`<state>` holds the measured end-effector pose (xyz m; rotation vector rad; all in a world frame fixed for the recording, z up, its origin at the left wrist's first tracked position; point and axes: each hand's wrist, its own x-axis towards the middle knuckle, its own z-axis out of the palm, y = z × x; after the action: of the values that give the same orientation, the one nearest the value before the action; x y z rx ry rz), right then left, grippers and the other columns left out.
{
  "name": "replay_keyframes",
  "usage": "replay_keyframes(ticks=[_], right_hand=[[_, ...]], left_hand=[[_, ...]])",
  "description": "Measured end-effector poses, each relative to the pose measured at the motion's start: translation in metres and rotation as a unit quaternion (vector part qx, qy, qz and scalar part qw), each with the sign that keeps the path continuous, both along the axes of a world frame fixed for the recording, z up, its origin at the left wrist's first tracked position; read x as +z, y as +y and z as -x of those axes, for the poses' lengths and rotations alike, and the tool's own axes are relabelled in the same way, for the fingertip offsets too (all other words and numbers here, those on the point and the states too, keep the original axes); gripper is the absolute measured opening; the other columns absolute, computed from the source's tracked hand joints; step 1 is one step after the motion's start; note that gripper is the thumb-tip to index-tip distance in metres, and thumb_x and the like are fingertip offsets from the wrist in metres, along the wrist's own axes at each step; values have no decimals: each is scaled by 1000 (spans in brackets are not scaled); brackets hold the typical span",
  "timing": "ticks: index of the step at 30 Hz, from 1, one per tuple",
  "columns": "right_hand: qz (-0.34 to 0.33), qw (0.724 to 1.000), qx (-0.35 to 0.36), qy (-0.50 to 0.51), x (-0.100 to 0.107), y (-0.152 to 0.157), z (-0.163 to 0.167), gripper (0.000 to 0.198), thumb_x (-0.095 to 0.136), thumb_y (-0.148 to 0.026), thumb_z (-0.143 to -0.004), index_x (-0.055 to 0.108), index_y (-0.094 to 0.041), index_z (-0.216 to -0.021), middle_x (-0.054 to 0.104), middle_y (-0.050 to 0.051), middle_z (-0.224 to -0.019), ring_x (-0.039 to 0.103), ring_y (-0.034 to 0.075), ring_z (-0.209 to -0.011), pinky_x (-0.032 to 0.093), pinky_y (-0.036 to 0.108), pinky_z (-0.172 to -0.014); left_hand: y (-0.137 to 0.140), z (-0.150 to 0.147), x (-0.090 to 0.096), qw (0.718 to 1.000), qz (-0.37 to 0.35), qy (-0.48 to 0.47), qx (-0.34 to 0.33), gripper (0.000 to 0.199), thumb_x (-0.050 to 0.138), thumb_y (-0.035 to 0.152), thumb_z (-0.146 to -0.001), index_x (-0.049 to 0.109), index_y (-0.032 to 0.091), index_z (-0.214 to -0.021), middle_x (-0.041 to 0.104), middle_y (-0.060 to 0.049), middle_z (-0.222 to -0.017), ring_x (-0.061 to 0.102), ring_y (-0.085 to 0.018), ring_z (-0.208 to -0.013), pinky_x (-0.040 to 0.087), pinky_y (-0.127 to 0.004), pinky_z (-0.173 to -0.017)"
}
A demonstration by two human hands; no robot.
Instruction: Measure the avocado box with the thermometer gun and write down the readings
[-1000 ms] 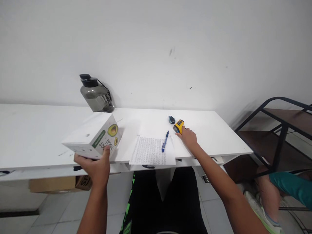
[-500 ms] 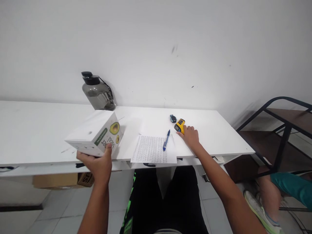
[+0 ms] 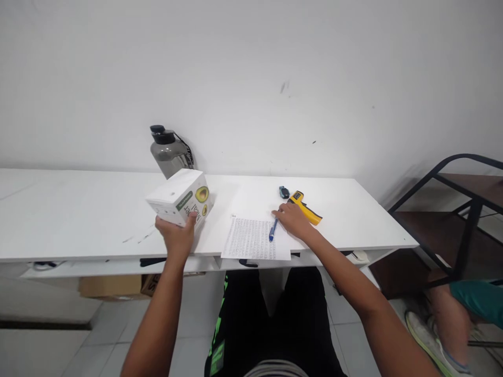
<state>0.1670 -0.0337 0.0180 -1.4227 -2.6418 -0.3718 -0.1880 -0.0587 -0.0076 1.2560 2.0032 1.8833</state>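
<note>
My left hand (image 3: 177,238) is closed around the lower front of a white box (image 3: 176,196) printed with avocados, tilted over the left part of the white table (image 3: 78,214). My right hand (image 3: 293,219) has its fingers closed on the upper end of a blue pen (image 3: 272,230), which lies across a sheet of paper (image 3: 251,238) covered in small printed characters. Just behind that hand is a yellow-and-black infrared thermometer gun (image 3: 310,213), lying on its side. A small blue-and-black device (image 3: 284,192), perhaps a watch, sits beside it.
A grey water bottle (image 3: 168,157) with a black lid stands against the wall, partly behind the box. Below the table are cardboard boxes (image 3: 110,286). On the right are a dark metal-framed rack (image 3: 467,235) and another person's leg (image 3: 450,314).
My right hand has let go of the thermometer gun and moved left onto the pen. The box in my left hand has shifted right and away from me. The view has shifted slightly.
</note>
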Motion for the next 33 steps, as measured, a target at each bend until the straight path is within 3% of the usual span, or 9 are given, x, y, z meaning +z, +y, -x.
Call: replay_keyframes(ticks=[3, 5, 7, 11, 16, 20, 24, 28, 33], right_hand=[[-31, 998, 57, -19, -3, -4, 10, 37, 43, -4, -89, 66, -21, -113, 55, 15, -129, 47, 31, -118, 37, 46, -94], [-46, 995, 81, -26, -4, -9, 9, 35, 48, -2, -87, 68, -20, -109, 48, 15, -140, 40, 33, -130, 34, 51, -101], [-47, 994, 91, -35, -3, -13, 4, 34, 51, -3, -86, 67, -20, -111, 46, 14, -143, 37, 33, -135, 32, 53, -104], [-49, 994, 99, -25, -4, -20, -8, 28, 52, -5, -89, 65, -18, -110, 56, 15, -133, 42, 29, -133, 34, 51, -105], [-54, 991, 118, -10, -14, -17, -13, 26, 43, -8, -95, 63, -15, -108, 65, 14, -116, 51, 26, -123, 42, 46, -98], [-64, 991, 116, -16, -18, -16, -17, 28, 36, -8, -97, 62, -14, -107, 65, 13, -115, 52, 24, -121, 39, 46, -101], [-56, 994, 94, 13, -13, -21, -31, 32, 32, -8, -95, 60, -15, -109, 65, 13, -112, 54, 22, -116, 35, 46, -106], [-64, 982, 36, 174, -10, -25, -36, 28, 33, -17, -92, 56, -16, -108, 64, 13, -103, 58, 23, -99, 41, 45, -97], [-76, 915, -7, 397, -18, -34, -15, 23, 39, -37, -89, 45, -24, -71, 52, 4, -67, 51, 18, -64, 46, 34, -64]], left_hand=[[-11, -19, 4, 988, -39, 127, 73, 103, 76, 44, -65, 18, 2, -139, 16, -32, -147, 12, -37, -143, 9, -56, -117], [-28, -39, 9, 973, -104, 194, 67, 97, 74, 45, -68, 21, 6, -140, 20, -27, -147, 14, -35, -143, 14, -53, -117], [-43, -62, 18, 959, -129, 250, -14, 70, 66, 41, -77, 35, 12, -133, 43, -19, -134, 37, -31, -132, 30, -50, -111], [-41, -109, 43, 887, 18, 356, -293, 29, 44, 37, -92, 58, 21, -112, 65, -7, -107, 60, -23, -103, 43, -41, -96], [28, -178, 47, 839, 140, 352, -391, 34, 34, 34, -96, 58, 23, -117, 64, -4, -113, 61, -18, -101, 47, -33, -87], [73, -219, 25, 855, 143, 345, -360, 38, 38, 33, -94, 53, 13, -123, 59, -14, -119, 53, -26, -113, 43, -41, -93], [85, -227, 6, 865, 110, 337, -355, 48, 44, 44, -91, 51, 12, -126, 54, -15, -125, 39, -30, -125, 34, -46, -103], [90, -221, -1, 861, 98, 322, -381, 60, 50, 60, -84, 51, 18, -127, 52, -11, -128, 37, -28, -126, 31, -43, -106], [99, -215, -2, 793, 135, 339, -488, 92, 63, 73, -64, 41, 23, -138, 42, -11, -142, 28, -34, -135, 23, -49, -111]])
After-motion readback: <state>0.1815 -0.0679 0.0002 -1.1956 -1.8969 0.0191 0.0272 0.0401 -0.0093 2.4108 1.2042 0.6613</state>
